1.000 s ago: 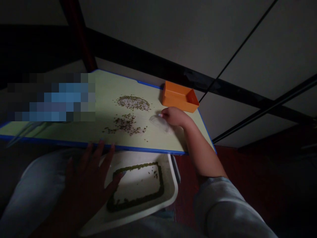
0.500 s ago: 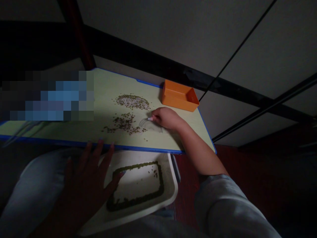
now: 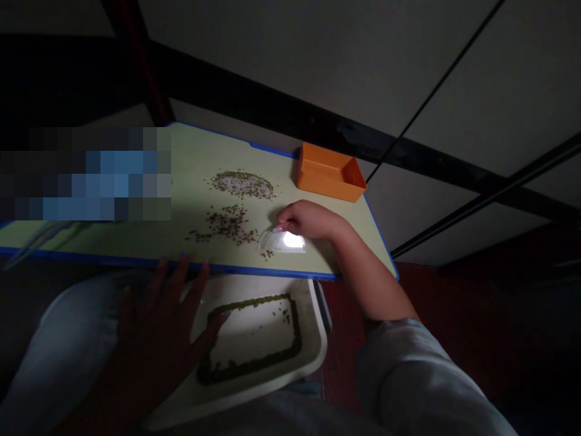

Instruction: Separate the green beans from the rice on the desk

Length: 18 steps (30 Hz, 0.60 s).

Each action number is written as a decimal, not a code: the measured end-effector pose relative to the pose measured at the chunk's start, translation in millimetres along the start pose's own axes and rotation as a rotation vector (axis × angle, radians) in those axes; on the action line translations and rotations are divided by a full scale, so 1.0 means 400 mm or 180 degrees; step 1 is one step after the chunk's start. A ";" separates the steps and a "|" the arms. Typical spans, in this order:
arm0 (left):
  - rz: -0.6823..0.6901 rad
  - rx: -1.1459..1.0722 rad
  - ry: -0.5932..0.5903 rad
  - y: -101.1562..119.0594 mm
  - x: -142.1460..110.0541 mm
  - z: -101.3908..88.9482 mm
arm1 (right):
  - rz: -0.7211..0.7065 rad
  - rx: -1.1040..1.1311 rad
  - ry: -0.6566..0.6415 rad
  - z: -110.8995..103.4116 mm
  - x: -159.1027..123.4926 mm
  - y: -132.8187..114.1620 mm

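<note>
My right hand (image 3: pixel 306 219) pinches the curved edge of a clear half-round protractor (image 3: pixel 278 241), which lies low over the table and catches a bright reflection. Just left of it spreads a loose scatter of small green-brown beans (image 3: pixel 229 225); a few beans are at the protractor's lower left edge. Farther back is a denser heap of beans (image 3: pixel 242 184) mixed with paler bits. My left hand (image 3: pixel 158 321) is open, fingers spread, in shadow at the table's near edge and over the left side of a white tub (image 3: pixel 318 357). Nothing shows in it.
An orange open box (image 3: pixel 331 178) stands at the table's far right corner. The pale table (image 3: pixel 327 260) has a blue rim. Green beans line the tub's floor edges. A blurred-out patch (image 3: pixel 109 181) covers the table's left. Cabinet panels (image 3: pixel 290 60) rise behind.
My right hand has brought the protractor slightly nearer to me and tilted it, so it now shines with reflected light. My left hand stays where it was.
</note>
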<state>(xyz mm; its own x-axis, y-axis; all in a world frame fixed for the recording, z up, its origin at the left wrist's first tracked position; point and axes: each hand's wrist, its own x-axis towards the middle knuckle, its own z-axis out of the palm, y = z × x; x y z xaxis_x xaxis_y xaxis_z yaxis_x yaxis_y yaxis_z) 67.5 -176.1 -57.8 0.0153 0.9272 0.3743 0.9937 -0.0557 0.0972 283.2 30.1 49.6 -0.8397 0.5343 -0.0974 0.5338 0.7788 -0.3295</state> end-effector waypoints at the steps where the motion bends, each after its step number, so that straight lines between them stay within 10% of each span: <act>1: 0.0006 -0.0014 -0.0026 0.000 0.000 -0.001 | -0.0015 0.0045 -0.0007 -0.002 -0.002 -0.001; 18: -0.0039 -0.0013 -0.0196 0.000 0.004 -0.005 | 0.0034 0.0474 -0.0233 -0.031 -0.031 0.022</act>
<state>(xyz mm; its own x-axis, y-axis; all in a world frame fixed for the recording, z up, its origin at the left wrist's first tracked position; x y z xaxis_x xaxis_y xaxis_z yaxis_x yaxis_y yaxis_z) 67.2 -175.5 -55.4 0.0101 0.9488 0.3158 0.9934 -0.0456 0.1053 299.6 34.3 59.7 -0.8419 0.5128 -0.1680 0.5266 0.7129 -0.4631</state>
